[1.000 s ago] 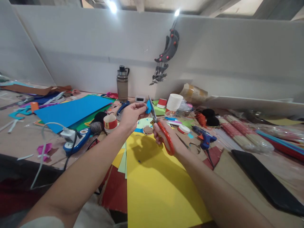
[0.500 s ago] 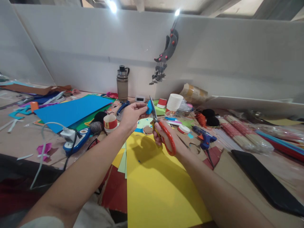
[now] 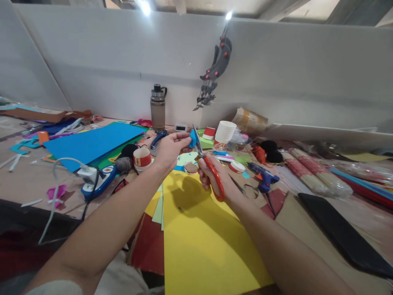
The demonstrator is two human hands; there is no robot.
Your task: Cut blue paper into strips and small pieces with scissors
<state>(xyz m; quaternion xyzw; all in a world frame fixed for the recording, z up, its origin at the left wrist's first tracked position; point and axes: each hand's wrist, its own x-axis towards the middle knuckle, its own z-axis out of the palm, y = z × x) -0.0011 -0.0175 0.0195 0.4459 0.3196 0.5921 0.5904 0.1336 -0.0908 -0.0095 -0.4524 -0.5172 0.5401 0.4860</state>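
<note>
My left hand (image 3: 170, 150) pinches a small blue paper piece (image 3: 192, 139) between thumb and fingertips. In my right hand (image 3: 211, 173) is a pair of red-handled scissors (image 3: 216, 180), its blades pointing up beside the right edge of the blue piece. Whether the blades touch the paper is hard to tell. Both hands are raised over the far end of a large yellow sheet (image 3: 202, 241), which carries their shadow and one tiny blue scrap (image 3: 179, 208).
Blue sheets (image 3: 92, 143), a power strip (image 3: 100, 182) with cables and a paper cup (image 3: 142, 159) lie left. A bottle (image 3: 158, 108) and stacked cups (image 3: 225, 132) stand behind. On the right are a glue gun (image 3: 265, 179) and a black phone-like slab (image 3: 340, 233).
The scissor handles have shifted slightly left and look a little closer together. The left hand keeps its hold on the blue piece, almost unmoved.
</note>
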